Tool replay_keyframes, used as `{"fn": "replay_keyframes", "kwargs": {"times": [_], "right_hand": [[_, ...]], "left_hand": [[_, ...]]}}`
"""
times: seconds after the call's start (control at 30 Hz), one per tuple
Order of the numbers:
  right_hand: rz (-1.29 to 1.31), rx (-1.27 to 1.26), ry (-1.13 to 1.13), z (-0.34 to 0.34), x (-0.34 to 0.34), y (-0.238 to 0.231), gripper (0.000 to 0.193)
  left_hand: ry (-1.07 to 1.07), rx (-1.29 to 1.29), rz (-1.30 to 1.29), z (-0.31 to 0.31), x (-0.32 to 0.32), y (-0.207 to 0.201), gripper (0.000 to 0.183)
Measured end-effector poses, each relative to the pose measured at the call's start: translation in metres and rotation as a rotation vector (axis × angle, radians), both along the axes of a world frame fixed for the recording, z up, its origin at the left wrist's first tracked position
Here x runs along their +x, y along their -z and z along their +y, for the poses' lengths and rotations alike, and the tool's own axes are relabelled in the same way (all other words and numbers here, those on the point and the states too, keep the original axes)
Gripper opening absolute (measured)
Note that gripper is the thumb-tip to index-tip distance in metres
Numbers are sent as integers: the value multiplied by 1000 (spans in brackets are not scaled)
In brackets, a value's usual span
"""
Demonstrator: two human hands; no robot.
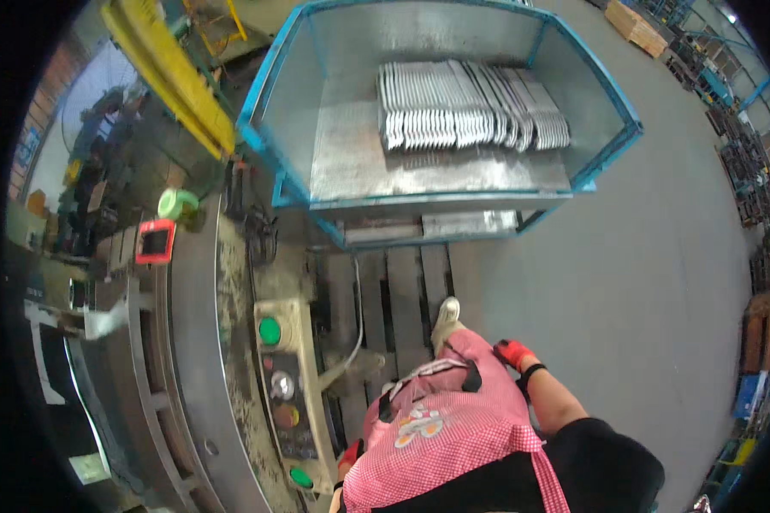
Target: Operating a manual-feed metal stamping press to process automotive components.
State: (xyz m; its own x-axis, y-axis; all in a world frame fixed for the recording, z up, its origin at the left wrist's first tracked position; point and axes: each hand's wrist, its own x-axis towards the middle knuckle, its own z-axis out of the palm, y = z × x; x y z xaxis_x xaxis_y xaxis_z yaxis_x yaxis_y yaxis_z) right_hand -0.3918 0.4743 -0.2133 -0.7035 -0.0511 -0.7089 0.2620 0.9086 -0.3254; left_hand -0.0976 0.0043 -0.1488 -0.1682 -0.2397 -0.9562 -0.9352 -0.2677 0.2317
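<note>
My right hand [513, 353], in a red glove with a black wristband, hangs beside the pink checked apron [453, 419]. Its fingers look loosely curled, and nothing shows in them. Most of my left hand [349, 457] is hidden behind the apron; only a bit of red glove shows, close to the control panel [287, 398] with green buttons. Ahead stands a blue-framed metal cart [351, 162]. On its floor, toward the right, lies a row of bent grey metal parts [458, 107], packed side by side. Neither hand reaches the cart.
A machine with a long metal bed [192, 342] runs along my left. A yellow post [175, 77] rises beyond it, near a red-framed device [156, 242] and a light green object [176, 203]. Dark slats [406, 291] lie underfoot. Racks and boxes [766, 333] line the far right.
</note>
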Motion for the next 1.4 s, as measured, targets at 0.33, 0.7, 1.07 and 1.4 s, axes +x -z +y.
{"fn": "replay_keyframes", "kwargs": {"times": [0.33,0.7,1.07,1.4], "right_hand": [[-68,-394,254,-31,-221,-127,53],[-273,-1095,679,-184,-444,-81,59],[-409,-1639,1441,-262,-540,-22,46],[-430,-1539,1814,-330,-523,-24,30]], "left_hand": [[179,-127,139,38,-366,-78,68],[548,-203,616,18,-729,-105,64],[420,-74,763,18,-943,12,70],[364,34,690,-24,-956,40,72]]}}
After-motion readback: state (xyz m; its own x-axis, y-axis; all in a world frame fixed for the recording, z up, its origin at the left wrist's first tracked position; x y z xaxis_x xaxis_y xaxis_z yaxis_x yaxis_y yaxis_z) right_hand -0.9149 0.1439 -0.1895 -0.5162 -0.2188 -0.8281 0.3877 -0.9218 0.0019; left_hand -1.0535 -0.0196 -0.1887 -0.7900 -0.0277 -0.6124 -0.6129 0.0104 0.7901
